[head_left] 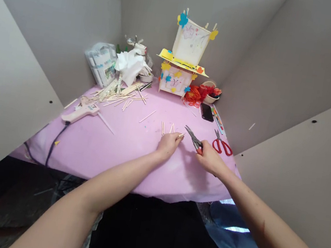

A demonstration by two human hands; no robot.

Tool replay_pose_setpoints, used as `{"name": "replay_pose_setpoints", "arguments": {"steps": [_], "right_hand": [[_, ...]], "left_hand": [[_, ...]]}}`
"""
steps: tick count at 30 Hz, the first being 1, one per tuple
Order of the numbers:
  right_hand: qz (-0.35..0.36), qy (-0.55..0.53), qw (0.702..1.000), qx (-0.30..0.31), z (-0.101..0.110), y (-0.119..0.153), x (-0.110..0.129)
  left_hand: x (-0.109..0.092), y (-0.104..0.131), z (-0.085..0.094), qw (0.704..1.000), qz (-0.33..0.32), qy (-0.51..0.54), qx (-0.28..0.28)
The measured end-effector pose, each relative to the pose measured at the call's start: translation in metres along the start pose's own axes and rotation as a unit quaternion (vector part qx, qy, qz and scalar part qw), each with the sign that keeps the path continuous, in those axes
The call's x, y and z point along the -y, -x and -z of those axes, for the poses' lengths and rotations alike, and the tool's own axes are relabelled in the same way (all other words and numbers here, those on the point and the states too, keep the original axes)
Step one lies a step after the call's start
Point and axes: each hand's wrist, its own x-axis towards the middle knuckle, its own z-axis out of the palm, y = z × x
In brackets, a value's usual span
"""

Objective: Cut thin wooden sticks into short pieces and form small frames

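Observation:
My left hand (169,144) is closed over the pink cloth, its fingertips pinching a short pale wooden stick (181,135). My right hand (210,157) grips red-handled snips (193,138), their grey jaws slightly apart and pointing up-left, just right of the stick's end and not touching it. Behind my left hand lie several short cut sticks (163,127). A longer stick (148,116) rests farther to the left.
A decorated paper-and-stick house (177,78) stands at the back. A stick pile (120,95) and a glue gun (81,113) with its cord lie left. Right are a phone (207,112), red scissors (222,145) and red string (195,95). Grey panels (284,75) enclose the table (102,152).

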Motion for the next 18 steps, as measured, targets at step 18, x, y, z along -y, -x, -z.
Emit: {"name": "replay_pose_setpoints", "arguments": {"steps": [18], "right_hand": [[-0.066,-0.029,0.996,-0.044,-0.007,-0.055,-0.029]], "left_hand": [[0.002,-0.008,0.005,0.993,0.045,0.109,0.031]]}}
